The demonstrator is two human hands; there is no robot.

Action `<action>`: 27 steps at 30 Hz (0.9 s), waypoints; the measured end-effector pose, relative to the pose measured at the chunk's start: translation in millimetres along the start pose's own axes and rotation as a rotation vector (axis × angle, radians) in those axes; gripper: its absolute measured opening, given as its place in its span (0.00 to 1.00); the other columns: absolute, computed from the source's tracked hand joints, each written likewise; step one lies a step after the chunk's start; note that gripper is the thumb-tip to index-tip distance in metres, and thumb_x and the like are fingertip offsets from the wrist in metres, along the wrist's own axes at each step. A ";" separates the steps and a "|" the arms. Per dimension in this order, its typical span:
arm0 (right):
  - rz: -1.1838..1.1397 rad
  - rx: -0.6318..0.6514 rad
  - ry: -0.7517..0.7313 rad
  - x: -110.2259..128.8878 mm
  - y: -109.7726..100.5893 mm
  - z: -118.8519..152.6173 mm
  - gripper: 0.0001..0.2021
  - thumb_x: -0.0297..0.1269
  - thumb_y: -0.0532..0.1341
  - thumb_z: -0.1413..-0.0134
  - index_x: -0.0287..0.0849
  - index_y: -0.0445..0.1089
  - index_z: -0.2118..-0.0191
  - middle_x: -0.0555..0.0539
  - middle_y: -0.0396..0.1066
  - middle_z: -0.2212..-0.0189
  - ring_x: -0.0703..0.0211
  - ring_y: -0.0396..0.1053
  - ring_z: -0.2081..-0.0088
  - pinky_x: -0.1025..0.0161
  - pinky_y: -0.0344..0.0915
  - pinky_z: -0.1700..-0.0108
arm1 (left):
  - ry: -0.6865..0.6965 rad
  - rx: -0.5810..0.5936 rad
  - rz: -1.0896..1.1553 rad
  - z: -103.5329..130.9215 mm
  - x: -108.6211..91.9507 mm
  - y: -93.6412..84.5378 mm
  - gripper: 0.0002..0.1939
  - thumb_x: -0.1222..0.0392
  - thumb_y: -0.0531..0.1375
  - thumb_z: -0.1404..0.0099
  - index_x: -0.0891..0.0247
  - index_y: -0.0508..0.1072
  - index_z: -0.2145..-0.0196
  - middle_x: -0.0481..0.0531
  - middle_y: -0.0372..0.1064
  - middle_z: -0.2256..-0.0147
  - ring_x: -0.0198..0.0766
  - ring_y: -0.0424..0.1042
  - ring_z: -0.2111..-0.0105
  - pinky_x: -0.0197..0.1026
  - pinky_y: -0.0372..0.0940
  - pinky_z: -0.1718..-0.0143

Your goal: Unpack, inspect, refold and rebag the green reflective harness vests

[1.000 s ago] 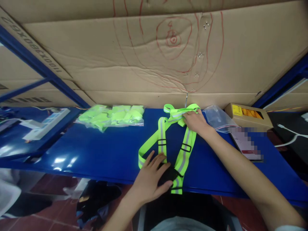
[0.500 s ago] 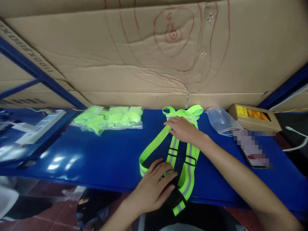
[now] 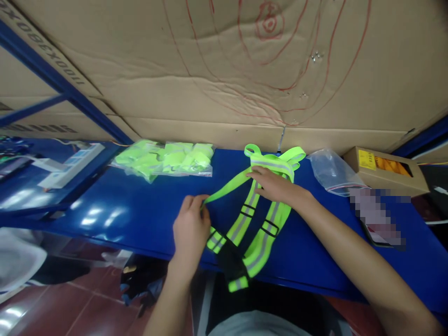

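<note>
A fluorescent yellow-green reflective vest (image 3: 261, 249) made of straps lies on the blue table, grey stripes along its bands and black slider buckles on two of them. My left hand (image 3: 192, 231) is closed on one side strap, drawing it out taut to the left. Over the bundled upper end lies my right hand (image 3: 275, 186), its fingers curled down on the straps and holding them where the taut strap begins. A black elastic section (image 3: 233, 261) of the vest hangs at the table's front edge. The right palm hides part of the bundle.
Bagged yellow-green straps (image 3: 189, 158) lie at the back left, near a white power strip (image 3: 75, 165). To the right are a clear plastic bag (image 3: 334, 172), a cardboard box (image 3: 387, 170) and a partly blurred phone (image 3: 378, 219). A cardboard wall (image 3: 210, 102) stands behind.
My left hand has moved left and up, pulling the side strap straight. The vest's lower end has swung left. My right hand stays on the upper bundle; the view has shifted slightly.
</note>
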State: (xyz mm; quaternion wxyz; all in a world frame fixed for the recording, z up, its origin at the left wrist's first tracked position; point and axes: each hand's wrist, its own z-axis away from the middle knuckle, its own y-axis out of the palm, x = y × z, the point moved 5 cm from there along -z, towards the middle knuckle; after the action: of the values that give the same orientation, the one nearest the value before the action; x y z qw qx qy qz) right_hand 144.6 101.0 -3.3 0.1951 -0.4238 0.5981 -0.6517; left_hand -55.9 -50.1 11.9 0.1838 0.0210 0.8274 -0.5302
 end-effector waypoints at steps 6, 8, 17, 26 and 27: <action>0.022 -0.074 -0.064 13.1 -7.9 -2.8 0.28 0.28 0.59 0.35 0.45 0.61 0.31 0.37 0.64 0.35 0.45 0.65 0.35 0.48 0.67 0.38 | 0.446 0.070 -0.101 8.7 -23.1 3.0 0.25 0.76 0.50 0.31 0.62 0.75 0.43 0.58 0.72 0.56 0.46 0.72 0.59 0.46 0.64 0.61; 0.095 -0.112 -0.047 13.0 -7.6 -4.3 0.27 0.28 0.56 0.32 0.45 0.60 0.30 0.37 0.65 0.35 0.44 0.65 0.37 0.48 0.67 0.41 | 0.581 0.171 -0.061 22.1 -29.0 9.1 0.23 0.74 0.51 0.28 0.62 0.74 0.42 0.58 0.73 0.53 0.45 0.72 0.57 0.46 0.64 0.59; 0.463 -0.085 -0.177 25.1 -4.3 -21.6 0.15 0.22 0.54 0.35 0.44 0.75 0.52 0.41 0.76 0.58 0.45 0.67 0.51 0.51 0.58 0.48 | 0.505 0.241 0.020 43.3 -19.7 3.5 0.17 0.59 0.52 0.22 0.62 0.74 0.42 0.59 0.75 0.47 0.47 0.74 0.48 0.50 0.65 0.50; 0.505 -0.166 0.086 1.8 -48.2 -56.7 0.18 0.24 0.48 0.33 0.37 0.69 0.45 0.30 0.73 0.51 0.36 0.66 0.48 0.45 0.57 0.47 | 0.450 0.235 0.022 56.8 -14.5 12.9 0.19 0.61 0.53 0.24 0.63 0.71 0.39 0.63 0.68 0.37 0.53 0.68 0.38 0.56 0.62 0.45; 0.486 -0.169 0.135 -1.8 -48.4 -60.6 0.18 0.25 0.48 0.33 0.36 0.68 0.44 0.29 0.72 0.50 0.36 0.67 0.48 0.45 0.59 0.48 | 0.436 0.230 0.033 56.3 -13.9 13.4 0.19 0.61 0.53 0.24 0.62 0.72 0.40 0.63 0.68 0.37 0.53 0.68 0.38 0.57 0.62 0.45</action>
State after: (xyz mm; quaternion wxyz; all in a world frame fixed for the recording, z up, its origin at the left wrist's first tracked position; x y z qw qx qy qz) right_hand 110.2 149.7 46.4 0.2694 -0.2381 0.7464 -0.5600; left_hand -24.0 -91.9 -16.0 0.0060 0.1692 0.7812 -0.6009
